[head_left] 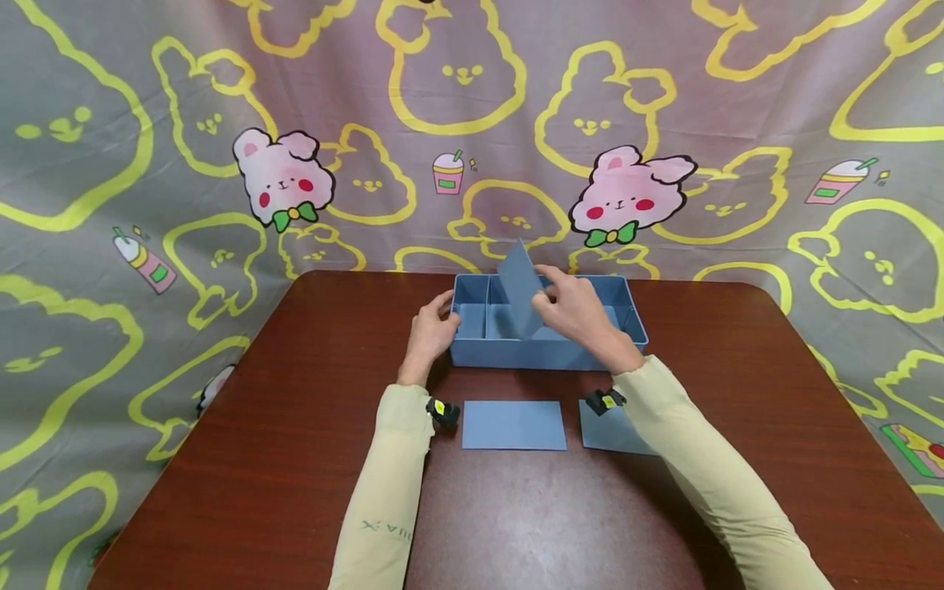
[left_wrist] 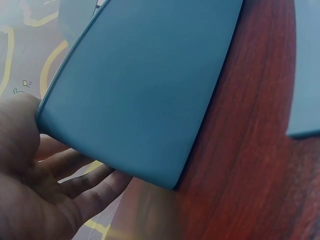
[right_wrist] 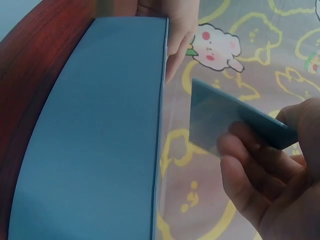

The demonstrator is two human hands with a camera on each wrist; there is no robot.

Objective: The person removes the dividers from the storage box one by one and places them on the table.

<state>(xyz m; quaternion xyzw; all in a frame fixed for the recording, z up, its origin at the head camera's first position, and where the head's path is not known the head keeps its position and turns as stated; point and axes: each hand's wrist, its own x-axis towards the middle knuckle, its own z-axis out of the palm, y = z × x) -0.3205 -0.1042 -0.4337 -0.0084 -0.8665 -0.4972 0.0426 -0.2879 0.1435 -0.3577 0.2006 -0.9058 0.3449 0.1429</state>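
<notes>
A long blue storage box (head_left: 516, 356) stands toward the back of the table, its top uncovered. One upright divider (head_left: 487, 310) splits off a small compartment at its left. My left hand (head_left: 431, 334) holds the box's left end; the left wrist view has the thumb at the upper corner and the fingers (left_wrist: 95, 187) along the end wall. Between thumb and fingers my right hand (head_left: 578, 310) pinches a thin blue divider panel (head_left: 520, 287). That panel is tilted, its lower end at the box opening; the right wrist view shows it above the rim.
Two flat blue panels lie on the brown table (head_left: 310, 426) in front of the box: one in the middle (head_left: 514, 424), another at right (head_left: 618, 433), partly under the right forearm. A cartoon-print curtain (head_left: 472, 147) hangs close behind the table.
</notes>
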